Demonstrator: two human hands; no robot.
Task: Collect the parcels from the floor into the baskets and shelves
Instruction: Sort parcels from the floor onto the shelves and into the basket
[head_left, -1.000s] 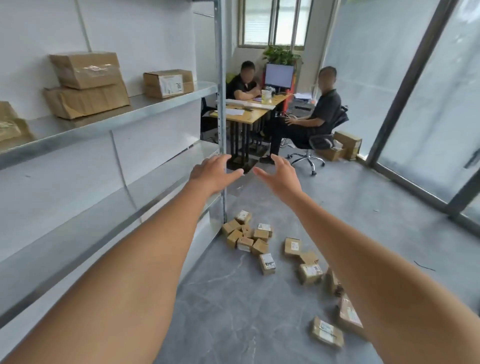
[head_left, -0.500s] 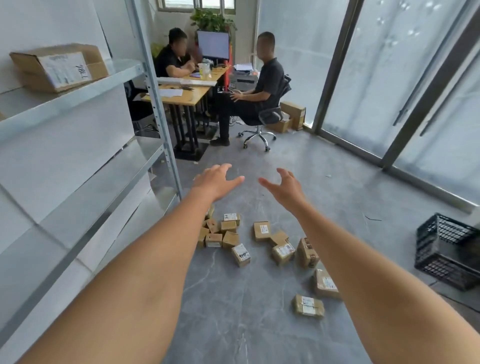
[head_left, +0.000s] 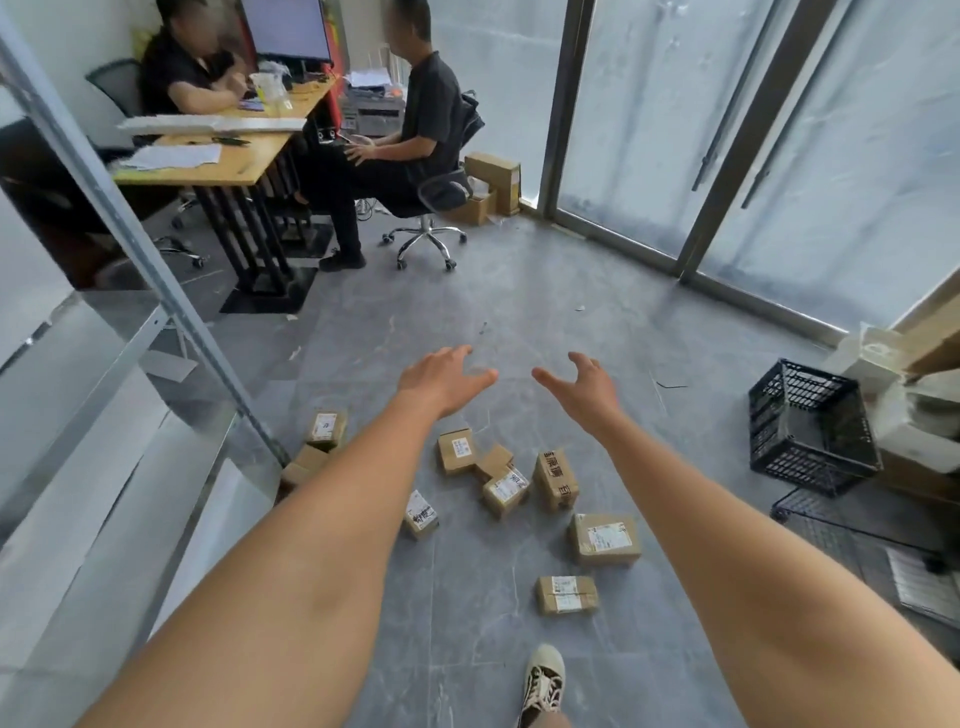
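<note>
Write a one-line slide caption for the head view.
Both bare hands, left hand and right hand, reach out open above cardboard parcels scattered on the floor, black basket to the right.

office/stockroom | desk (head_left: 208, 166), monitor (head_left: 285, 28), metal shelving (head_left: 130, 234), floor parcels (head_left: 605, 538)

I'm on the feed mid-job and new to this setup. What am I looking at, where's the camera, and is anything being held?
This single view comes from a camera worn on a person's head, looking forward and down. The two bare arms are that person's own: the left hand and right hand reach forward, fingers spread, holding nothing. Below them, small cardboard parcels lie scattered on the grey floor. A black basket stands to the right, metal shelves on the left. Two people sit at a desk behind. The person's shoe shows at the bottom.
</note>
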